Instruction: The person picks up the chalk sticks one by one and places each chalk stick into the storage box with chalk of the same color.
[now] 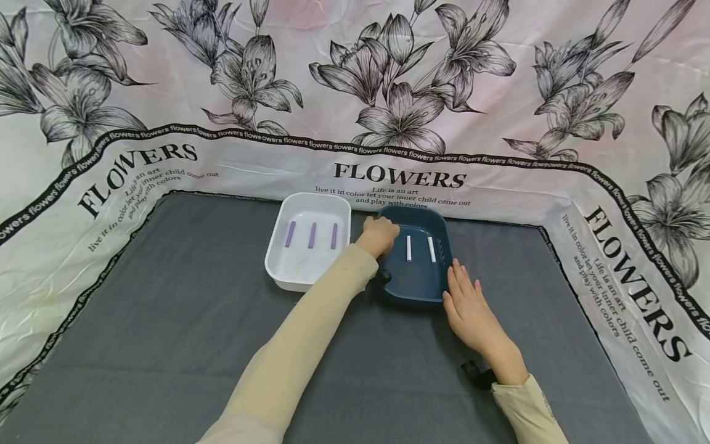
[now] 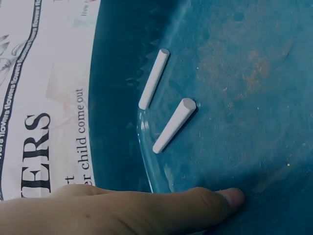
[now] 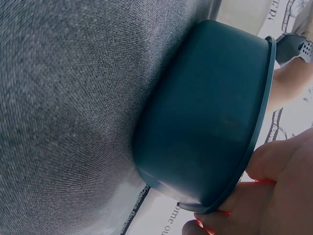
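Observation:
My left hand [image 1: 379, 236] reaches over the left rim of a dark blue tray [image 1: 416, 290], its fingers bent downward. In the left wrist view the thumb [image 2: 215, 205] points down over the tray floor; the other fingertips are hidden, and I cannot tell whether they hold anything. Two white chalk sticks [image 1: 408, 248] lie apart in the blue tray. At the tray's right side, my right hand [image 1: 474, 317] rests with fairly straight fingers against the rim. The right wrist view shows its fingers [image 3: 269, 161] at the rim, beside the tray's outer wall.
A white tray [image 1: 294, 285] stands just left of the blue one, with three purple chalk sticks [image 1: 312, 235] in a row. Both trays are on a grey cloth [image 1: 194, 308], near its far edge. Flower-printed fabric [image 1: 249, 148] borders the cloth.

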The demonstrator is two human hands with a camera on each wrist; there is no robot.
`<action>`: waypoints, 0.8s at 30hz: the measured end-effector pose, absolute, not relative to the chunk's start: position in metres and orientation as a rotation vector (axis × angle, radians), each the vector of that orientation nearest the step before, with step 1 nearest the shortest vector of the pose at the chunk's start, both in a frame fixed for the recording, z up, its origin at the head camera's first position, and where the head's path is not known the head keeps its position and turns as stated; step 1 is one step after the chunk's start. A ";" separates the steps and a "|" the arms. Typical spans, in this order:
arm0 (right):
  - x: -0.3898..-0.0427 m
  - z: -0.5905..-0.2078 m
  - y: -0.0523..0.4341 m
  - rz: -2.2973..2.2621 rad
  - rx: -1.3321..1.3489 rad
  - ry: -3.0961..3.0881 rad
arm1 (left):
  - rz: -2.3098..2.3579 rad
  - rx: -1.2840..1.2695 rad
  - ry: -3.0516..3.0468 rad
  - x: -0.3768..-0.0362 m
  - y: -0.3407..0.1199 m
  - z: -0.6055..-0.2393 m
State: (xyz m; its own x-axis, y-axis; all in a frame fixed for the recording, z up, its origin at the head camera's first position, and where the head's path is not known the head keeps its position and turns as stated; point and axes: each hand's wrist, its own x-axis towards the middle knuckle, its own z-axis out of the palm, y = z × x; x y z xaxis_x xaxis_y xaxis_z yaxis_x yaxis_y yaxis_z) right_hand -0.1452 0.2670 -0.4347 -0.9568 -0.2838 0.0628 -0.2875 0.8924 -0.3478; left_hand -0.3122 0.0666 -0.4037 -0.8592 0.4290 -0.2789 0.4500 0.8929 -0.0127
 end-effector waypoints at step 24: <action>-0.144 -0.435 0.267 0.568 0.459 -3.046 | -0.190 0.717 2.807 -0.307 0.068 -0.403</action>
